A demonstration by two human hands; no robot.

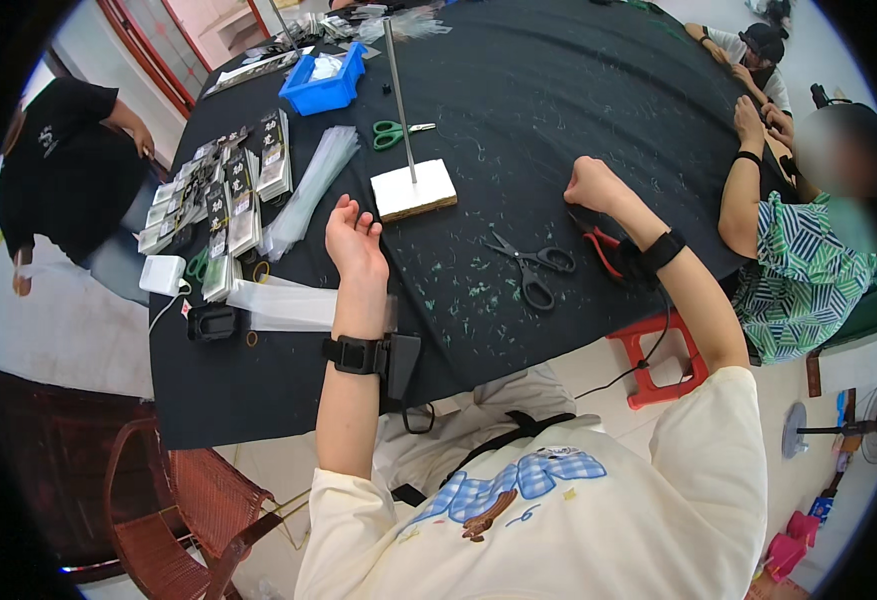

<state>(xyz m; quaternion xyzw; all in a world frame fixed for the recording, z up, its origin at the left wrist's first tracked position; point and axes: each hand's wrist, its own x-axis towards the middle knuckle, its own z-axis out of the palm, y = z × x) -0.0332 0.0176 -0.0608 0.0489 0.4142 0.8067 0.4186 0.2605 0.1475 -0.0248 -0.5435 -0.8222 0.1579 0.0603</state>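
Note:
My left hand (356, 243) is raised palm up over the black-covered table, its fingers loosely curled and apart, holding nothing. Nearby stands a metal rod (398, 95) fixed upright in a white block (413, 190). Clear plastic sleeves (308, 195) and a flat translucent strip (283, 305) lie beside and behind that arm. My right hand (598, 187) is closed in a fist, with nothing showing from it. Close below it rest red-handled pliers (604, 250), partly hidden by the wrist. Dark grey scissors (530, 265) lie with blades apart between my forearms.
Stacked packets with black labels (243, 205) fill the left side. A blue bin (320, 92) and green-handled scissors (388, 135) are farther back. Small green scraps (473, 290) litter the black cloth (528, 110). People sit at right; another stands at left. A red stool (658, 370) is under the edge.

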